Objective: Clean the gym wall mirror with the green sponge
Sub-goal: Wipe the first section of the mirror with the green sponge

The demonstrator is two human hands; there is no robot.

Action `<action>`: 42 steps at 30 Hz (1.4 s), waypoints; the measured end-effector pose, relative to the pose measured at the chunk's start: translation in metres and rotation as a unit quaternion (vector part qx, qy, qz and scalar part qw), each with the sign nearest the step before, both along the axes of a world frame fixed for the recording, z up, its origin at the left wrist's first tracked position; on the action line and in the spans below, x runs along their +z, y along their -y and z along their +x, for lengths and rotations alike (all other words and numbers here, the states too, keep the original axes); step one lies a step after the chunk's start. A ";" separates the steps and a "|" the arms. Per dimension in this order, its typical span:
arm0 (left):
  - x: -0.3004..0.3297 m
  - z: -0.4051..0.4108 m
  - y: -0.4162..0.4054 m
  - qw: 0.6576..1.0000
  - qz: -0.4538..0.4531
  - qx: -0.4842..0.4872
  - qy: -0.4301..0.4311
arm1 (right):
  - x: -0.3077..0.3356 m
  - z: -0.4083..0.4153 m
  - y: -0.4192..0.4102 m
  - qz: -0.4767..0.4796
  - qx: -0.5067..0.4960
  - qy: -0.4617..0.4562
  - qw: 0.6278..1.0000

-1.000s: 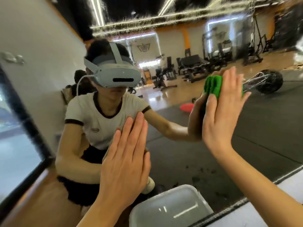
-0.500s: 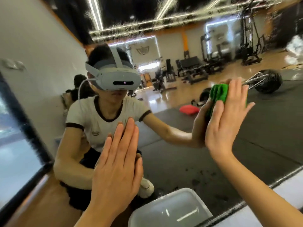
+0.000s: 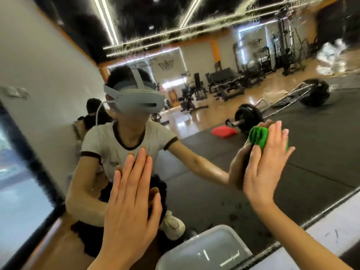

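While the green sponge (image 3: 258, 138) sits pressed flat against the wall mirror (image 3: 292, 172) under the straight fingers of the right hand (image 3: 265, 164), the left hand (image 3: 130, 195) braces beside it, palm spread wide on the glass and holding nothing. Wiping looks underway but far from finished: white streaks and smears cloud the upper glass, and dark specks dot the lower part near the translucent tub (image 3: 204, 250).
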State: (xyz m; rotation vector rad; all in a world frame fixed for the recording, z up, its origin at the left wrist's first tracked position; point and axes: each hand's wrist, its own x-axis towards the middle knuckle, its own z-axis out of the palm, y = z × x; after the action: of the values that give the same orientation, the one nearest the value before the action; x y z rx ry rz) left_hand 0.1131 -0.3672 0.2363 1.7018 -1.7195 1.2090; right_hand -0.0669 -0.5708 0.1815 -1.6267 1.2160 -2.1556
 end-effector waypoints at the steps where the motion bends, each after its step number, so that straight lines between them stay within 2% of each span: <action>1: -0.001 -0.001 0.001 1.000 -0.002 -0.006 -0.009 | 0.004 0.011 -0.010 0.019 0.005 0.028 0.999; 2: -0.002 -0.003 0.002 1.000 -0.003 -0.012 -0.015 | 0.008 0.024 -0.024 0.006 0.018 0.018 1.000; 4: -0.001 -0.008 0.007 1.000 -0.002 -0.025 -0.010 | 0.006 0.050 -0.055 -0.100 0.048 -0.100 0.989; 6: 0.004 -0.016 0.016 0.999 0.004 -0.043 0.010 | -0.003 0.052 -0.063 -0.223 0.054 -0.245 0.942; 8: 0.014 -0.028 0.029 0.998 0.015 -0.061 0.030 | -0.007 0.031 -0.042 -0.272 0.056 -0.303 0.911; 10: 0.028 -0.044 0.048 0.996 0.023 -0.072 0.050 | -0.012 0.008 -0.017 -0.237 0.062 -0.264 0.933; 13: 0.040 -0.063 0.076 0.992 0.026 -0.079 0.091 | -0.020 -0.014 0.012 -0.070 0.042 -0.071 0.994; 15: 0.043 -0.066 0.089 0.989 0.029 -0.063 0.134 | -0.011 -0.011 0.017 0.041 0.021 0.085 0.995; 17: 0.043 -0.063 0.095 0.984 0.030 -0.036 0.170 | 0.009 0.001 0.009 0.083 0.019 0.137 0.987; 18: 0.042 -0.062 0.096 0.983 0.030 -0.027 0.180 | 0.021 0.007 0.002 0.063 0.024 0.118 0.991; 20: 0.042 -0.063 0.096 0.982 0.034 -0.024 0.184 | 0.044 0.014 -0.010 -0.038 0.039 0.026 0.998; 22: 0.042 -0.065 0.096 0.983 0.033 -0.031 0.178 | 0.058 0.007 -0.008 -0.142 0.051 -0.083 0.985; 24: 0.044 -0.066 0.095 0.984 0.031 -0.034 0.170 | 0.049 -0.007 0.009 -0.187 0.047 -0.137 0.972; 25: 0.044 -0.066 0.095 0.985 0.030 -0.033 0.165 | 0.035 -0.013 0.016 -0.173 0.043 -0.123 0.976; 28: 0.044 -0.068 0.093 0.986 0.025 -0.029 0.162 | -0.013 -0.021 0.023 -0.030 0.037 0.016 0.999; 30: 0.044 -0.068 0.093 0.986 0.028 -0.026 0.161 | -0.013 -0.014 0.019 0.034 0.025 0.067 0.997; 32: 0.044 -0.067 0.093 0.986 0.031 -0.024 0.163 | 0.023 -0.006 0.014 0.013 0.015 0.047 0.999; 35: 0.043 -0.067 0.094 0.986 0.033 -0.030 0.163 | 0.088 0.002 0.007 -0.138 0.030 -0.068 0.988; 38: 0.044 -0.069 0.094 0.987 0.038 -0.035 0.150 | 0.099 -0.006 0.019 -0.230 0.033 -0.139 0.963; 40: 0.044 -0.070 0.093 0.989 0.044 -0.033 0.140 | 0.076 -0.018 0.035 -0.182 0.011 -0.103 0.978; 42: 0.044 -0.072 0.092 0.990 0.047 -0.028 0.133 | 0.042 -0.030 0.043 -0.071 0.000 -0.018 0.997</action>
State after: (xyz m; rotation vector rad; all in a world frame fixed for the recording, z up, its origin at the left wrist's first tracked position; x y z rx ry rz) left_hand 0.0408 -0.4596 0.2804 1.5910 -1.9947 1.4021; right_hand -0.0972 -0.6136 0.2240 -1.7286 1.0941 -2.2681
